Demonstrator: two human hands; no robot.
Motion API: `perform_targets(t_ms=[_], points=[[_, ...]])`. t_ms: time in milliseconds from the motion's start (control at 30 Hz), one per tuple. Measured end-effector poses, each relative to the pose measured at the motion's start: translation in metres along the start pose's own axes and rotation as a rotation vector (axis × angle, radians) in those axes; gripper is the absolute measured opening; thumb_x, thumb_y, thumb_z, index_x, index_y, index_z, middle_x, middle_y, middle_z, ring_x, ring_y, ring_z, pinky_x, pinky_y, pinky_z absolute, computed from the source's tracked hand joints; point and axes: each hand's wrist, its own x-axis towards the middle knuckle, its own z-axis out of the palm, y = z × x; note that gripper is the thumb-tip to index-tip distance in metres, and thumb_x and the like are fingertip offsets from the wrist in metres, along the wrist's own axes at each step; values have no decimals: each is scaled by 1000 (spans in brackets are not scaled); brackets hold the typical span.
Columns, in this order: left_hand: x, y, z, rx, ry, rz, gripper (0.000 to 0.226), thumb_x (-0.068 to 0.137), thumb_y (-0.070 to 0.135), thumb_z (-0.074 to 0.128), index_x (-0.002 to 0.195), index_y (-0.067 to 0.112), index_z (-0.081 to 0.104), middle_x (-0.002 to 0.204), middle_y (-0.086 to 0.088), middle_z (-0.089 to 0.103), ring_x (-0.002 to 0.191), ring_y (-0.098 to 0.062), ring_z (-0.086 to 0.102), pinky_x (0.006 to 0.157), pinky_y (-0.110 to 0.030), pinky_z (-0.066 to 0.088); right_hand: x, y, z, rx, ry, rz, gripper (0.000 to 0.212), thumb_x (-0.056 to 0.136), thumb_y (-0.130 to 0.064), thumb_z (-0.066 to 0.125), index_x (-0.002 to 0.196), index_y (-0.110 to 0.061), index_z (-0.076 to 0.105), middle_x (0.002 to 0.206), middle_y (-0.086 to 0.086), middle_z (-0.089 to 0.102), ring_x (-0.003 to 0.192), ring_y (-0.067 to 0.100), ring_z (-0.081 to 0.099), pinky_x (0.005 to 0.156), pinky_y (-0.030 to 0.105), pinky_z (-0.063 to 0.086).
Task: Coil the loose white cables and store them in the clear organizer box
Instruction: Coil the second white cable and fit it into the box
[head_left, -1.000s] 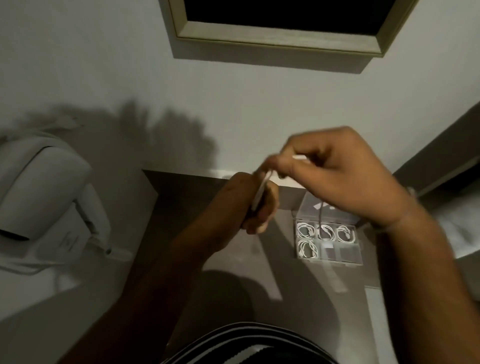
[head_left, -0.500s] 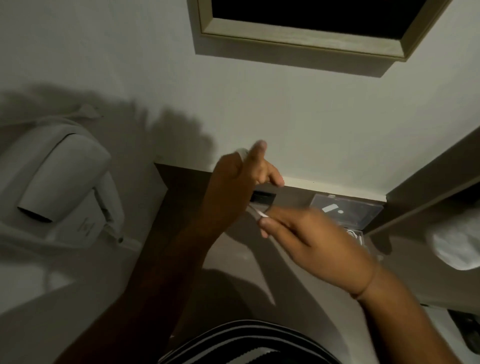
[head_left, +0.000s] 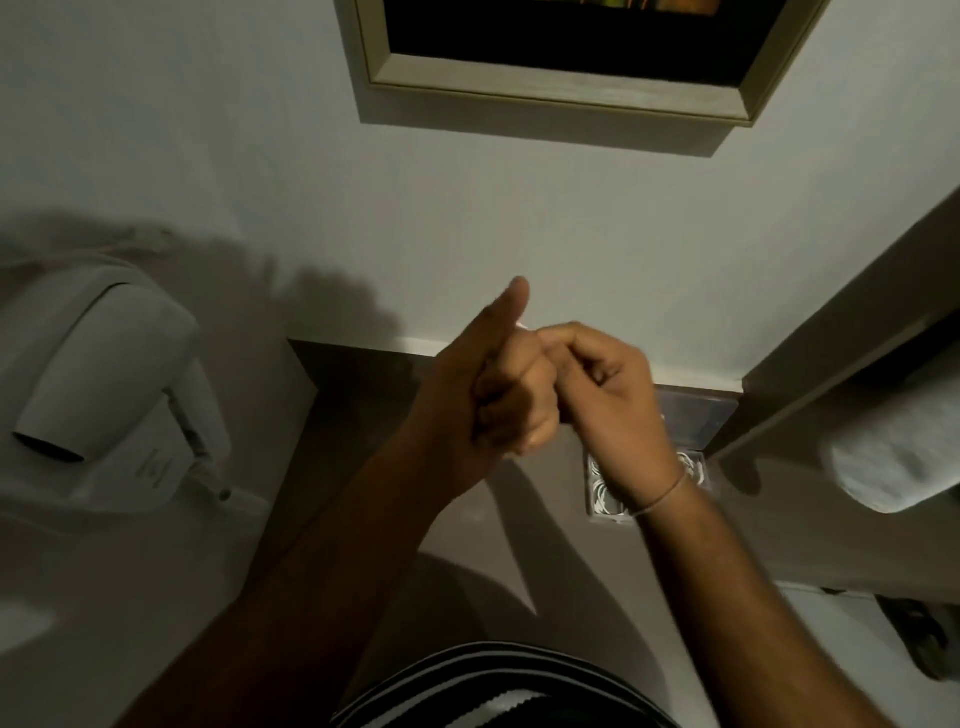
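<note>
My left hand (head_left: 498, 384) is raised over the brown desk, fingers curled and thumb pointing up. Only a small sliver of the white cable (head_left: 522, 327) shows at the top of its fist; the rest is hidden inside the fingers. My right hand (head_left: 608, 400) presses against the left one, its fingertips pinched at that sliver. The clear organizer box (head_left: 698, 475) lies on the desk behind my right wrist with its lid (head_left: 691, 415) open against the wall. Coiled white cables (head_left: 602, 493) show in its compartments, and my wrist covers most of the box.
A white wall-mounted hair dryer (head_left: 104, 389) hangs at the left. A framed picture (head_left: 561, 98) is on the wall above. A rolled white towel (head_left: 893, 457) sits under a brown shelf (head_left: 831, 332) at the right. The brown desk (head_left: 363, 467) runs to the wall.
My right hand has swung from below my left fingers up to the top of my left fist. My left fingers have curled tighter. The view has shifted a little.
</note>
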Motion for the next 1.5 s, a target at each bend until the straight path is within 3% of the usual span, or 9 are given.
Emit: perform_targets(t_ms=[167,333,533,600,767,967,1133,1267,1500], points=[[-5,-2,-5,133,324,217,74,115,38,32,44,20,38,48,0,52,48,-16,60,71,-33,59,-33,16,16,-38,78,97,38,108,-14,56,72,-10,66,55,0,47,48,13,40,49,33,35],[-3,-12,-2,355,508,273,72,116,42,31,53,24,58,77,-2,74,93,-21,79,95,-37,61,-46,0,9,-261,177,19,18,98,-16,71,112,-18,82,87,-14,81,71,8,74,65,18,59],[3,-21,3,384,536,384,62,115,46,34,66,22,63,107,-10,80,126,-32,71,116,-44,47,-54,-18,13,-366,179,-56,32,95,-31,69,125,-24,76,103,-26,76,94,1,76,83,16,62],[2,-22,5,362,548,399,62,115,44,34,72,19,70,106,-11,81,122,-32,73,113,-45,48,-57,-21,9,-436,102,-121,38,95,-29,63,132,-24,71,104,-32,71,96,0,74,84,10,58],[-1,-25,15,219,629,290,63,114,41,41,72,14,81,83,-12,81,92,-30,83,83,-31,65,-61,-17,-11,-590,109,-337,25,91,-4,78,115,-11,81,100,-3,83,87,5,77,82,22,62],[-2,-33,17,157,705,176,67,112,34,44,48,14,50,46,-4,49,39,-18,54,56,-28,60,-59,1,-23,-528,151,-416,18,80,-16,91,91,-6,80,87,6,71,81,21,66,71,38,55],[-3,-32,8,68,565,214,72,114,25,36,41,20,35,34,3,36,24,-9,22,34,-17,25,-59,18,-13,-145,182,-52,58,75,-25,90,110,-12,46,109,8,59,98,26,67,86,52,62],[-3,-24,0,-43,358,108,67,112,25,31,45,21,24,35,3,28,31,-14,14,36,-21,20,-58,21,-15,233,-72,133,55,85,-21,83,132,-12,57,118,12,73,101,26,77,86,46,67],[-3,-19,-14,-92,-8,-160,69,108,25,40,39,19,35,34,1,24,29,-12,17,40,-20,11,-51,14,-26,288,-256,185,63,82,8,81,140,-10,63,127,20,74,116,39,73,96,38,62]])
